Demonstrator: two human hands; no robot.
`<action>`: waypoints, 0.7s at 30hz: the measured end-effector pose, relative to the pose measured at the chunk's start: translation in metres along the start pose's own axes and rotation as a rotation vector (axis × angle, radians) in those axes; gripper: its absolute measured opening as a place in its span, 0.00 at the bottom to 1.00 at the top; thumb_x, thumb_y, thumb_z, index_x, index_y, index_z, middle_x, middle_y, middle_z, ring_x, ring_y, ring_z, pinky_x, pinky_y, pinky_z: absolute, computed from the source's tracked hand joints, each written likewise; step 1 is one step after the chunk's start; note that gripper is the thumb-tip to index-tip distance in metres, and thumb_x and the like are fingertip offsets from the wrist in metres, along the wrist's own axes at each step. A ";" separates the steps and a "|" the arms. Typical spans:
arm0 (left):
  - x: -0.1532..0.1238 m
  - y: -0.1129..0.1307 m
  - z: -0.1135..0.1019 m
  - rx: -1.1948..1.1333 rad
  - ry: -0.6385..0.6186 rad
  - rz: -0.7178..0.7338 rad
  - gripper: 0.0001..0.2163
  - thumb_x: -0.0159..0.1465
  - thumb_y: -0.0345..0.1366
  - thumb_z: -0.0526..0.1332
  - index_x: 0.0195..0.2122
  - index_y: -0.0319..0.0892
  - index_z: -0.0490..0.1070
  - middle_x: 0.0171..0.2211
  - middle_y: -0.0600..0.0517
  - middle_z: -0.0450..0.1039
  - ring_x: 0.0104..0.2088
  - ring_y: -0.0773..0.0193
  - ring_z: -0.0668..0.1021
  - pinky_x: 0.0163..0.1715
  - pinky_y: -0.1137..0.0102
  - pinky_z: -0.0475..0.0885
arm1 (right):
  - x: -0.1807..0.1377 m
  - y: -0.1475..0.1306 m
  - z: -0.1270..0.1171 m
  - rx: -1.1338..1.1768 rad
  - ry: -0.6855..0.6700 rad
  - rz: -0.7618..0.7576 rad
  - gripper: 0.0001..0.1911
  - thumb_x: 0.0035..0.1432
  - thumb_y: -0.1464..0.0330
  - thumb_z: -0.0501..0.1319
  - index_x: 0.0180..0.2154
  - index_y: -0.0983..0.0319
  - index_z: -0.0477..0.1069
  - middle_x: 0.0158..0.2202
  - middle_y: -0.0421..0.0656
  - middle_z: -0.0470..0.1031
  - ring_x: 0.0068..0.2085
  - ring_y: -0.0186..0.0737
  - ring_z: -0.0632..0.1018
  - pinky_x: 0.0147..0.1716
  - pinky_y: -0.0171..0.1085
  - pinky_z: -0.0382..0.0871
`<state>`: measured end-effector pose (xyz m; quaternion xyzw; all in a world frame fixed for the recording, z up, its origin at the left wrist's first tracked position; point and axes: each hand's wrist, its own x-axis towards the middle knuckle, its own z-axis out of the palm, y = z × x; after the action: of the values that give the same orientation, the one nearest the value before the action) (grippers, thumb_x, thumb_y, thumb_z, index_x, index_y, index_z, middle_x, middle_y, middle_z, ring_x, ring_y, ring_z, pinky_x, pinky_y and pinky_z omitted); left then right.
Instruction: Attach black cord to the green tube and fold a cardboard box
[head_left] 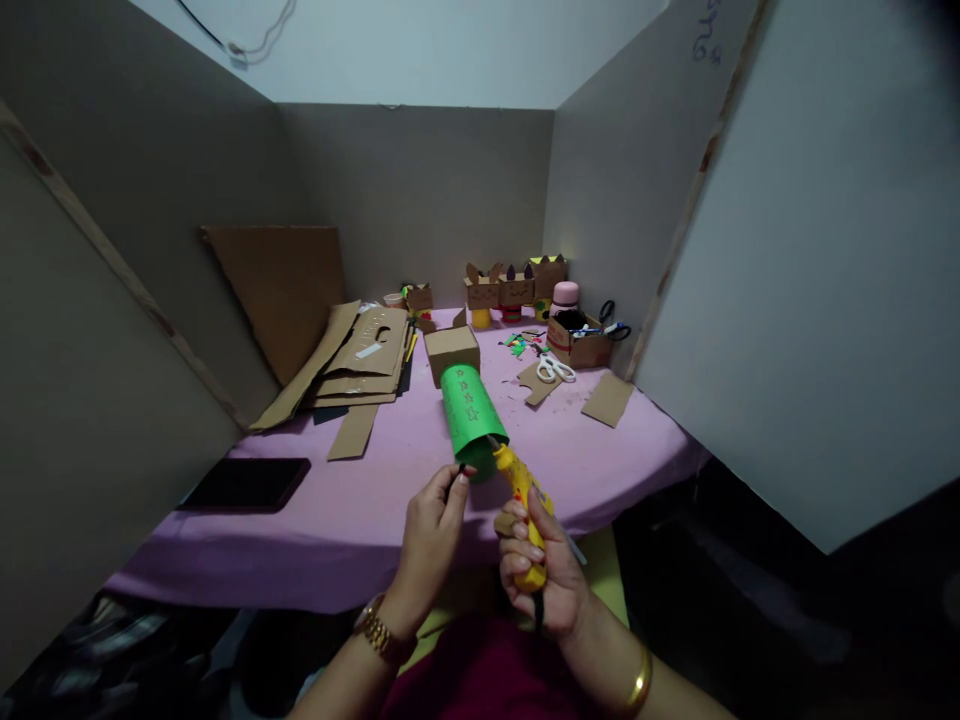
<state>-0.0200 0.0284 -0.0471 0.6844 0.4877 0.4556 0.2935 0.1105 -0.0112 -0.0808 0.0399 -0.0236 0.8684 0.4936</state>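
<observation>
My right hand [553,575] is wrapped round a yellow hot glue gun [516,474], whose nozzle points up and left toward the near end of a green paper tube [472,405]. My left hand [435,525] is closed in a pinch on a small black piece [463,468], mostly covered by the fingertips. The tube lies on the pink cloth with a row of stars drawn along it. At its far end is a small cardboard box [452,350] with pointed ear-like flaps. Whether the nozzle touches the tube I cannot tell.
Cardboard sheets [367,350] are stacked left, behind a dark phone or tablet [244,484]. White scissors [555,369], paper scraps [525,345] and a tool box [589,348] lie right. Several cardboard animal figures [482,292] stand at the back by a pink bottle [565,296]. Partitions enclose the table.
</observation>
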 end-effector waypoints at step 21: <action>-0.001 -0.002 0.001 -0.030 -0.039 -0.043 0.14 0.62 0.40 0.52 0.41 0.39 0.71 0.32 0.51 0.75 0.39 0.60 0.74 0.37 0.70 0.66 | 0.002 -0.001 -0.001 -0.026 0.006 0.013 0.16 0.49 0.64 0.66 0.25 0.63 0.60 0.18 0.28 0.60 0.14 0.17 0.61 0.17 0.20 0.62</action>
<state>-0.0197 0.0282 -0.0498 0.6783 0.4895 0.4430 0.3227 0.1103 -0.0086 -0.0813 0.0308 -0.0335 0.8713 0.4887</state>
